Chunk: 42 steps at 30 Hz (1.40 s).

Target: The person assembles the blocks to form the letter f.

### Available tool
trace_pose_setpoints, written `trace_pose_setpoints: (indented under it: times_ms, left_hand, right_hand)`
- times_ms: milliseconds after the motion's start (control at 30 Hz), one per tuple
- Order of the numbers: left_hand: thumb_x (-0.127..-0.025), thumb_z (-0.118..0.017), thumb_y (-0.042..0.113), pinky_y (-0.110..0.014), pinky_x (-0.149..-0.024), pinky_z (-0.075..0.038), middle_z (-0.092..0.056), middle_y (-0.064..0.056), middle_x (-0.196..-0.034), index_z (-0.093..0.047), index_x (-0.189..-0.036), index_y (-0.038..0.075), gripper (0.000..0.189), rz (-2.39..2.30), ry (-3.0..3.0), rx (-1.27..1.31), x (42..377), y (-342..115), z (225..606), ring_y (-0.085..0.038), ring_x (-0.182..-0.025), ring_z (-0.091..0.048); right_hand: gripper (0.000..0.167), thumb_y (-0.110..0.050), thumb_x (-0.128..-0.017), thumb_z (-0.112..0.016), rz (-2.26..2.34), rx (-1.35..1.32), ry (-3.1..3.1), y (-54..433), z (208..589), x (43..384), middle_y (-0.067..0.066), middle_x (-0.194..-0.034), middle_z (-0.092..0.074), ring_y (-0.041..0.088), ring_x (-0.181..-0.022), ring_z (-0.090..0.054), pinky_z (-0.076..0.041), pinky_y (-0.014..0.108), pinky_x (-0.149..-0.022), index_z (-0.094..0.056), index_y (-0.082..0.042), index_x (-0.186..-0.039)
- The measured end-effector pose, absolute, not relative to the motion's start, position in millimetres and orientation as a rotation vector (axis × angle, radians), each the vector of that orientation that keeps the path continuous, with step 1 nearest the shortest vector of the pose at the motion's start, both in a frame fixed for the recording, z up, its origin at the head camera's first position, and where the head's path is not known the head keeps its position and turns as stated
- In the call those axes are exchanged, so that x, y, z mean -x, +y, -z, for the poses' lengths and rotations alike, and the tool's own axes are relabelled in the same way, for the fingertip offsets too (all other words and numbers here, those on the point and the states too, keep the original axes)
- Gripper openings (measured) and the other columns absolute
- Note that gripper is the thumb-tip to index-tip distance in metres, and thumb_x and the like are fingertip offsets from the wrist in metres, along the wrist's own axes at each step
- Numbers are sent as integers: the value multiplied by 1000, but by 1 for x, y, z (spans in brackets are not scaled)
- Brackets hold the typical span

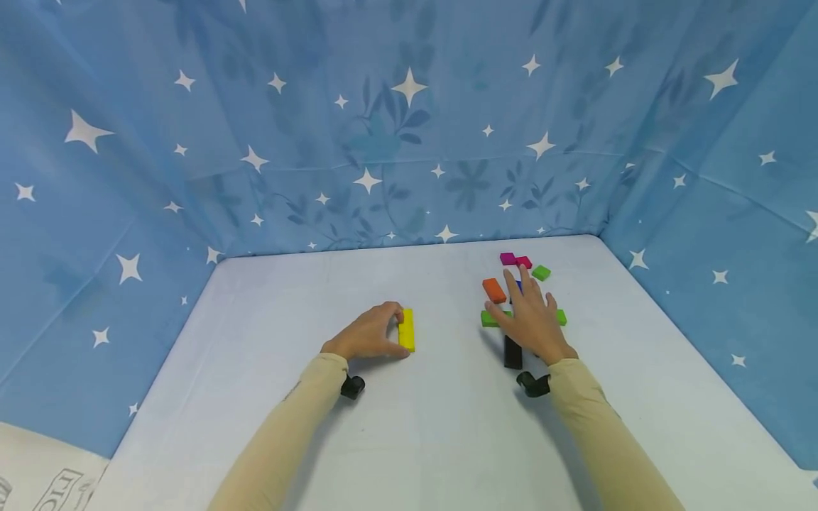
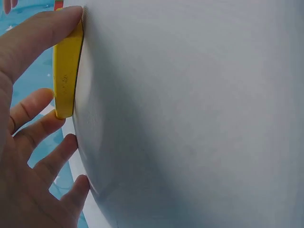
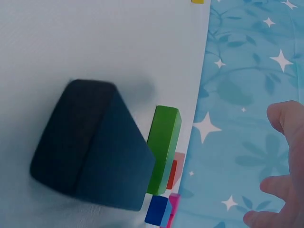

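My left hand (image 1: 366,333) pinches a long yellow block (image 1: 407,332) by its ends on the white table. In the left wrist view, the thumb lies on one end of the yellow block (image 2: 65,73), and a fingertip touches the other. My right hand (image 1: 532,323) is over a group of blocks with its fingers spread, holding nothing. Beneath it are a green block (image 1: 490,319), partly hidden, and a black block (image 1: 513,353). An orange block (image 1: 494,290) lies by its fingers, and a blue block (image 3: 158,210) is mostly covered in the head view.
Beyond the right hand lie a purple block (image 1: 508,258), a pink-red block (image 1: 524,262) and a small green block (image 1: 541,272). A blue star-patterned curtain (image 1: 377,142) borders the white table (image 1: 287,298) at the back and sides.
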<state>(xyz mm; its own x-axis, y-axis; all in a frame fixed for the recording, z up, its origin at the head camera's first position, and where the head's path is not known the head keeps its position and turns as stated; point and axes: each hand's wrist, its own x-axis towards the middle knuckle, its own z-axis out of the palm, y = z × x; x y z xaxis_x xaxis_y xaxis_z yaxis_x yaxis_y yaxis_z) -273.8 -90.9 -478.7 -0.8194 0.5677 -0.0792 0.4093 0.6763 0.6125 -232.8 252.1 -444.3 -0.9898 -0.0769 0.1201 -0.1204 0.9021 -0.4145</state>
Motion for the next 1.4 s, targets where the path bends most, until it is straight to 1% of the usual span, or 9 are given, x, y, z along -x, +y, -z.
trace_pose_setpoints:
  times_ms: [133, 233, 367, 467, 533, 700, 833, 1200, 1400]
  left_hand:
    - [-87, -89, 41, -44, -118, -41, -50, -7, -153, -54, -130, 13, 62, -852, 2622, -809, 274, -89, 481, -28, -136, -50]
    - [-95, -81, 46, -50, -122, -37, -41, -10, -161, -52, -144, 14, 65, -875, 2606, -806, 275, -91, 484, -31, -145, -43]
    - [-105, -67, 46, -62, -126, -23, -27, -19, -172, -47, -161, 22, 65, -876, 2625, -778, 274, -99, 487, -40, -159, -22]
    - [-108, -62, 43, -64, -128, -11, -19, -25, -174, -44, -165, 22, 63, -813, 2651, -786, 272, -104, 487, -45, -162, -9]
    - [-109, -60, 41, -65, -128, -7, -17, -28, -174, -44, -166, 20, 63, -788, 2661, -814, 271, -106, 488, -49, -161, -5]
    - [-110, -59, 39, -68, -127, -7, -18, -32, -172, -46, -165, 16, 61, -793, 2670, -865, 271, -105, 488, -53, -159, -7]
    - [-111, -59, 39, -68, -127, -5, -17, -32, -172, -45, -165, 16, 61, -792, 2662, -867, 271, -103, 490, -53, -160, -6]
    - [-110, -61, 37, -68, -127, -1, -16, -32, -172, -41, -167, 14, 64, -879, 2681, -848, 269, -109, 497, -52, -160, -4]
    - [-110, -61, 37, -67, -127, 1, -14, -30, -174, -42, -167, 15, 64, -894, 2651, -836, 270, -105, 496, -50, -161, -1]
  right_hand:
    - [88, -49, -107, -59, -691, -161, -2971, 259, 443, 227, 29, -175, -4, 53, -158, -13, -3, 82, -118, -19, -4, -171]
    - [85, -46, -107, -60, -746, -157, -2971, 263, 440, 224, 32, -174, -7, 57, -156, -16, -4, 83, -117, -22, -2, -170]
    - [80, -42, -108, -60, -805, -146, -2964, 269, 437, 221, 35, -171, -15, 61, -152, -24, -14, 84, -116, -28, 1, -168]
    - [75, -40, -110, -60, -854, -134, -2963, 275, 436, 216, 33, -169, -23, 58, -151, -27, -24, 80, -116, -32, 1, -166]
    - [71, -36, -110, -61, -887, -130, -2953, 281, 435, 213, 33, -166, -29, 55, -150, -30, -29, 76, -117, -36, 3, -164]
    - [60, -26, -110, -63, -943, -119, -2925, 300, 436, 200, 31, -156, -42, 51, -141, -44, -37, 71, -115, -46, 5, -158]
    - [54, -21, -108, -66, -991, -129, -2911, 315, 440, 188, 29, -152, -48, 48, -133, -53, -44, 69, -111, -51, 5, -154]
    - [56, -18, -102, -75, -1145, -174, -2926, 332, 459, 183, 27, -148, -56, 48, -131, -56, -48, 65, -109, -56, 7, -149]
    - [61, -17, -99, -80, -1135, -177, -2975, 339, 468, 181, 29, -149, -55, 47, -126, -60, -50, 63, -107, -56, 8, -149]
